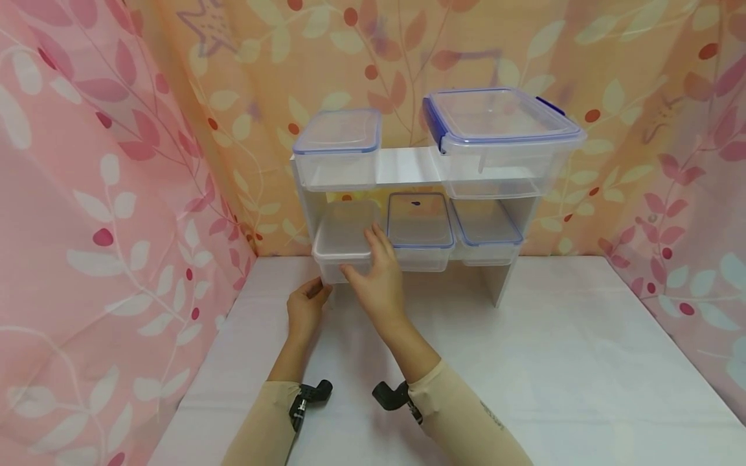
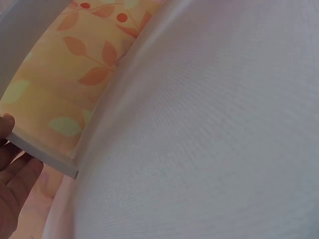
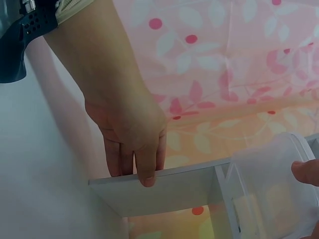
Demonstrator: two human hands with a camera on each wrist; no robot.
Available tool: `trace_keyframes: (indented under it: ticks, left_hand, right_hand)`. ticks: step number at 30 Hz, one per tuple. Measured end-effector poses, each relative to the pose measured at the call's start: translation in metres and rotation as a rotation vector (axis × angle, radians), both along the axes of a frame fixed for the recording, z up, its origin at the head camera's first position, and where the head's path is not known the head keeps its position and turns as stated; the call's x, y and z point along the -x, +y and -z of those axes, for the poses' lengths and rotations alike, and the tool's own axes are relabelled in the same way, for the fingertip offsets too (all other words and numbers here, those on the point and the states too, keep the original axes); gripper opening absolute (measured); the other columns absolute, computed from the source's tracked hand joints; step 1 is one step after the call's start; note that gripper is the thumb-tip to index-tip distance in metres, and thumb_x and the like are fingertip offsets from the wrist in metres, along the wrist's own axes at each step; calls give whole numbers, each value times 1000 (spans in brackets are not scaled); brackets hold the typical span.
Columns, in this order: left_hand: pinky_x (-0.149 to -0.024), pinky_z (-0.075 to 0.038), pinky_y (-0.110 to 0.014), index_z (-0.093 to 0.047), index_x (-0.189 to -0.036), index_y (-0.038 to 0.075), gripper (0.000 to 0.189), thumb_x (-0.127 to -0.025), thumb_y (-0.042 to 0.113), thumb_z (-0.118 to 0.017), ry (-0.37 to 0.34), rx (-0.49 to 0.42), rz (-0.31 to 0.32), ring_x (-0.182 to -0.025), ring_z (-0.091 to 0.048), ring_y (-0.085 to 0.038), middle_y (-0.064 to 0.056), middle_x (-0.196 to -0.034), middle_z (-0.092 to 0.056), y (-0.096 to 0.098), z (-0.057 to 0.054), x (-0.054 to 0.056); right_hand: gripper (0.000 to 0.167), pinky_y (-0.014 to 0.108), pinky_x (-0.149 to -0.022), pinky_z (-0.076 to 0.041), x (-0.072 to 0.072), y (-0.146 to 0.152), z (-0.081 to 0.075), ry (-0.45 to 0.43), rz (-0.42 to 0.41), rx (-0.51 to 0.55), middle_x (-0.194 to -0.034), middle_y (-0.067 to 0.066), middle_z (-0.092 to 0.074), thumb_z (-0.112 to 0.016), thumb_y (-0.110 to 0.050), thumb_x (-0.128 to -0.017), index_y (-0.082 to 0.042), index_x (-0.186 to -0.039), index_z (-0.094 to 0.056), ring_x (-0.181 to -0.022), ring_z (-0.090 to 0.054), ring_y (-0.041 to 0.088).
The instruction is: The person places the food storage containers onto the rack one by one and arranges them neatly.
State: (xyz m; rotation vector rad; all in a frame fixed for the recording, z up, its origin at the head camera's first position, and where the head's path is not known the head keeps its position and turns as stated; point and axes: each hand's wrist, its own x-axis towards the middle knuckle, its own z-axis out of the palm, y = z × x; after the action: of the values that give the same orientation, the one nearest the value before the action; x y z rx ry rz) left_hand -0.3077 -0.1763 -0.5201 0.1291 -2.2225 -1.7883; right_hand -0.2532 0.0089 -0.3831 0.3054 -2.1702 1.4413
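Note:
My left hand pinches the lower front edge of the left side panel of a white two-tier shelf. In the right wrist view, the left thumb is on one face of that panel and the other fingers are behind it. My right hand is at the front right of a clear container with a whitish lid at the left of the lower tier. Its fingers are extended over the lid's right side, its thumb at the front rim. The right fingertips are partly cut off in the right wrist view.
Two blue-rimmed clear containers, a middle one and a right one, share the lower tier. Above stand a smaller container and a large blue-clipped one. A patterned curtain hangs behind the white table.

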Motion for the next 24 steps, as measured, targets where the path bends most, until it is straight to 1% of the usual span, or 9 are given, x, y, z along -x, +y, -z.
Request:
trace_keyframes:
  ticks: [8, 11, 14, 20, 24]
  left_hand:
    - [-93, -59, -37, -70, -129, 3, 40, -95, 23, -75, -14, 1, -10, -115, -69, -25, -14, -123, -73, 1, 1, 1]
    - [-93, -59, -37, -70, -128, 3, 38, -95, 22, -75, -8, 3, -12, -114, -70, -24, -13, -122, -73, 2, 0, 0]
    - [-93, -59, -34, -70, -128, 4, 38, -95, 22, -75, -3, 7, -7, -114, -70, -25, -13, -123, -73, 2, 0, 1]
    - [-91, -59, -33, -71, -127, 4, 38, -95, 22, -76, 20, 19, -5, -113, -70, -24, -13, -121, -74, 0, 0, 1]
    - [-90, -59, -31, -70, -128, 3, 40, -95, 23, -76, 18, 10, 3, -114, -70, -25, -14, -122, -73, 0, 0, -1]
  right_hand:
    - [77, 37, -121, -35, 4, -3, 0, -26, 5, -10, -165, -2, -35, -86, -21, -83, -7, -150, -49, -151, -35, 18]
    - [77, 38, -121, -35, 5, -3, 0, -13, 9, -8, -165, 0, -36, -86, -19, -83, -6, -150, -50, -150, -36, 19]
    - [78, 40, -120, -36, 3, -3, 1, 7, 13, -10, -164, 1, -38, -87, -18, -81, -5, -149, -51, -150, -37, 20]
    - [77, 42, -119, -37, -3, 0, -2, 48, 2, -7, -163, 3, -39, -87, -18, -81, -5, -148, -52, -150, -37, 22]
    - [76, 42, -119, -38, -11, 3, -3, 59, -7, -9, -162, 4, -41, -87, -17, -81, -7, -148, -52, -149, -39, 21]
